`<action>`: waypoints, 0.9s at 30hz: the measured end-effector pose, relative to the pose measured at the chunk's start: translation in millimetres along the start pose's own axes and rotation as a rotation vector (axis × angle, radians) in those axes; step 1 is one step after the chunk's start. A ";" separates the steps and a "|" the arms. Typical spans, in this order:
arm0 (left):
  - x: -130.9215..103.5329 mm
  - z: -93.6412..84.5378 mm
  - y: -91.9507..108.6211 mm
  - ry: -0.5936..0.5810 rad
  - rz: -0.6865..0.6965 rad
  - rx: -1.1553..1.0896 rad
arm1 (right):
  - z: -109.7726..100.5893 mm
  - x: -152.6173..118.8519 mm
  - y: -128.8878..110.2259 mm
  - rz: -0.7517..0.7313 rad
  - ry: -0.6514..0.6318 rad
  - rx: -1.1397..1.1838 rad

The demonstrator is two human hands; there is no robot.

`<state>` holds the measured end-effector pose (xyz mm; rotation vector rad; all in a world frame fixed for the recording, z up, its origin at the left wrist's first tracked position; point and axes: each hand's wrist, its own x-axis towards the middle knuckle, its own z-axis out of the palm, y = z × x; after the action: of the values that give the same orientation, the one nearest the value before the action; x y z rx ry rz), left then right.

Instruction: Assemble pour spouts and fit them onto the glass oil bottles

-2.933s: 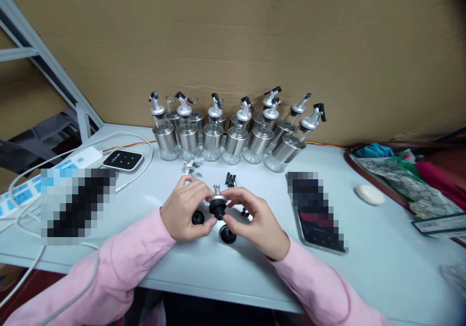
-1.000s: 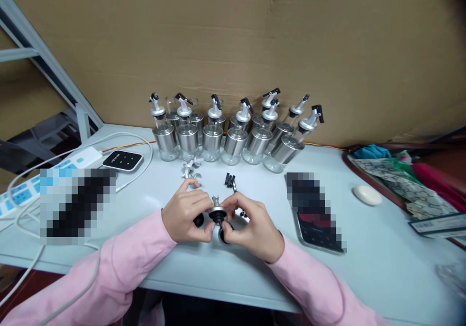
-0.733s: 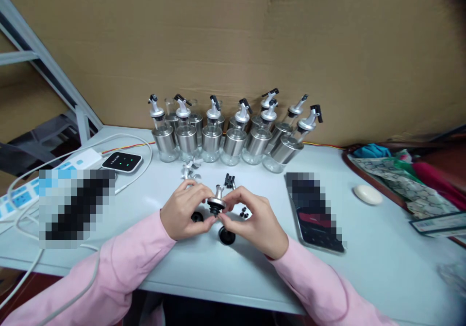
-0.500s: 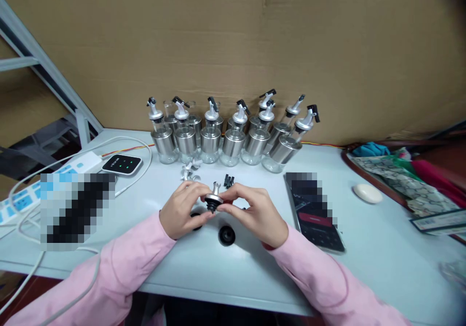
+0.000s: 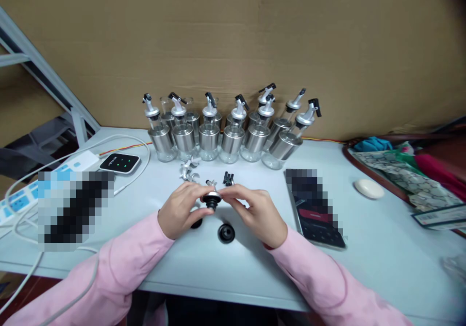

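in the middle of the frame, just above the white bench (image 5: 204,263), both hands meet on one small bottle pourer top (image 5: 211,199). the left hand (image 5: 181,210) has its grip closed on the top from the left side, thumb and fingers pinching it. the right hand (image 5: 254,211) has its grip closed on the same top from the right, with fingertips on its upper edge. the top has a silver spout end and a black plug end, and it is held up off the bench.

just below the hands a loose black stopper (image 5: 226,232) lies flat on the bench. another black piece peeks out under the left hand. a little above the hands lie some small silver spout parts (image 5: 189,168) and tiny black clips (image 5: 228,179).

farther up, a row of glass oil bottles (image 5: 233,129) stands by the cardboard wall (image 5: 233,39). at the right lies a white soap bar (image 5: 369,188).
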<state>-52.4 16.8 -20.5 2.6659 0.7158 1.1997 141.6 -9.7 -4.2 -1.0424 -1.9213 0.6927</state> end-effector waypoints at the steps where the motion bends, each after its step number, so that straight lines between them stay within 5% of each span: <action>1: 0.2 -0.4 -0.3 0.002 -0.021 0.011 | -0.6 0.8 1.7 0.023 0.020 -0.042; 5: 0.9 -1.1 -0.9 0.021 -0.043 0.046 | -4.1 4.8 12.7 0.105 0.112 -0.292; 12: 1.7 -1.0 -0.2 0.038 -0.020 0.050 | -5.3 4.8 25.5 0.245 0.005 -0.600; 27: 2.1 -1.9 0.8 -0.049 0.029 -0.069 | -3.4 6.5 26.4 0.309 -0.086 -0.598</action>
<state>-52.3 16.9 -17.6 2.6480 0.6199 1.1402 153.2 9.4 -20.0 -1.7269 -2.1196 0.3241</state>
